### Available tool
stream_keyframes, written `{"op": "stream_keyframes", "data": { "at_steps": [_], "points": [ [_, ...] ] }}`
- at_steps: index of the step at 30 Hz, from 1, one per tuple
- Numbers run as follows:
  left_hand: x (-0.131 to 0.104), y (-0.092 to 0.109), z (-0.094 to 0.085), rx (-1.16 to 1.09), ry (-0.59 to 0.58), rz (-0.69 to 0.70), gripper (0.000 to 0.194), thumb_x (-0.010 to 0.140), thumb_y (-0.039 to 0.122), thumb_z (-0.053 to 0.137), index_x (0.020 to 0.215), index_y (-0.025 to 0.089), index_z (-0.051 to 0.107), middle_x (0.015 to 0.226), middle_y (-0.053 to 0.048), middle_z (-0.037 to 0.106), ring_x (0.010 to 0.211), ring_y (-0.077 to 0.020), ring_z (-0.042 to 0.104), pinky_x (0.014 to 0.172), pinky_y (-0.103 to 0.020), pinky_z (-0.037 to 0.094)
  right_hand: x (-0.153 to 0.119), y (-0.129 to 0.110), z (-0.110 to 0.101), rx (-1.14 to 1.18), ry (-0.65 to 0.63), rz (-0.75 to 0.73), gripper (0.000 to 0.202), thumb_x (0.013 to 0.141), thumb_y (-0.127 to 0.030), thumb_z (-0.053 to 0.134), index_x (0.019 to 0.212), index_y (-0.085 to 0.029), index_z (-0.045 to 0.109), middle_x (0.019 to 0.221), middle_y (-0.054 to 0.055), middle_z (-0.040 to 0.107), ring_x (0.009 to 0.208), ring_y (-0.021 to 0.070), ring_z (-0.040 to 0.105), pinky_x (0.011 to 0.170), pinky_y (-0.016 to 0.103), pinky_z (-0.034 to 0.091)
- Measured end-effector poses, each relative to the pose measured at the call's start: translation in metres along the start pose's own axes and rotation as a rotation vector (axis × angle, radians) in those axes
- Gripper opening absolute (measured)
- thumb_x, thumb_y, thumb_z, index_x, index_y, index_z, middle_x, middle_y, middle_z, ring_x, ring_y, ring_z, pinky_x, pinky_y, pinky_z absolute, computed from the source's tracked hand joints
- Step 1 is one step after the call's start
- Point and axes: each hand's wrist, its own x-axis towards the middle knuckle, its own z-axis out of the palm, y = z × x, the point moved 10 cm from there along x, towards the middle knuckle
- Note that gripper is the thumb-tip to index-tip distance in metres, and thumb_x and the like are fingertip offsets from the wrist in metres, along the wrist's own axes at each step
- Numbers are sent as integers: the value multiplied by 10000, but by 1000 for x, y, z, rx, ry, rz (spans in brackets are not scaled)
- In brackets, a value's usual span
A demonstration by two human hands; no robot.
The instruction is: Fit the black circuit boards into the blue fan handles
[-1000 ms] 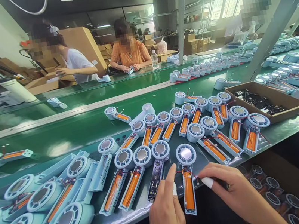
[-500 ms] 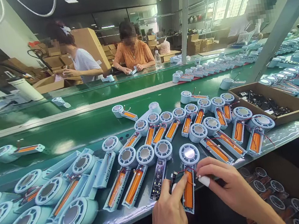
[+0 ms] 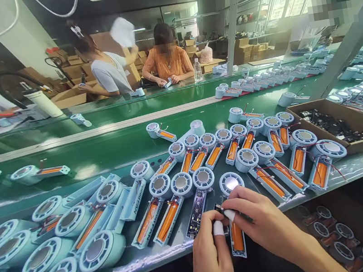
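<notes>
Both hands have come together over one open fan half (image 3: 237,233) at the near edge of the counter (image 3: 78,159). A second ago the left hand (image 3: 210,255) lay flat beside it and the right hand (image 3: 268,228) only touched its side; now the fingers of both meet above the orange battery, pinching a small dark part (image 3: 218,207) that hangs from thin red wires. The left thumb and forefinger, one in a white finger cot (image 3: 218,227), close on that part from below; the right fingertips (image 3: 229,214), also capped white, press on it from above. The fan half sits directly under the fingers, its round head (image 3: 231,182) just beyond them and its handle running back toward the person.

Immediately left of the fingers lie three more open halves in a row: two with orange batteries (image 3: 167,221) and one showing a bare circuit board (image 3: 196,213). Beyond the fingers, roughly a dozen battery-fitted halves fan out across the counter, too overlapped for an exact count. Far left, about eight closed pale-blue fan bodies (image 3: 96,250) are heaped. To the right stands one cardboard box (image 3: 345,126) of dark parts. Three co-workers show across the belt.
</notes>
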Motion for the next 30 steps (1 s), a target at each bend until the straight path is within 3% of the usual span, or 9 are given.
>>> {"op": "stream_keyframes", "data": {
  "at_steps": [3,5,11,20,30],
  "points": [
    [0,-2,0,-67,0,-36,266,1002,318,325,1126,242,547,967,-55,724,499,-118,566,490,-236,458,0,-4,-2,-186,-1,-40,225,986,-111,459,1034,-196,662,920,65,616,777,185,606,687,294,491],
    [0,-1,-3,-126,25,-63,297,993,322,338,1219,238,512,940,-45,719,434,-102,506,459,-236,438,1,-12,-5,-296,5,-96,218,987,-101,456,995,-183,658,879,60,604,746,189,584,664,297,466],
    [1,4,-2,-211,12,-103,297,927,283,427,1169,215,585,525,51,608,460,-143,571,503,-225,442,6,-31,-10,-415,14,-239,206,981,-89,478,891,-185,637,824,42,601,709,185,554,622,295,401],
    [-1,-4,-1,-321,41,-128,321,921,354,488,1160,203,640,614,12,659,519,-143,582,535,-225,497,5,-37,-8,-475,-30,-257,201,926,-43,497,858,-182,625,823,39,610,695,195,543,618,316,382],
    [-1,0,-5,-336,76,-95,326,889,298,497,1133,197,688,852,-58,738,560,-134,637,520,-224,514,3,-37,-5,-535,-10,-278,176,926,-57,517,847,-186,608,821,34,605,682,194,531,602,322,368]
  ]
}}
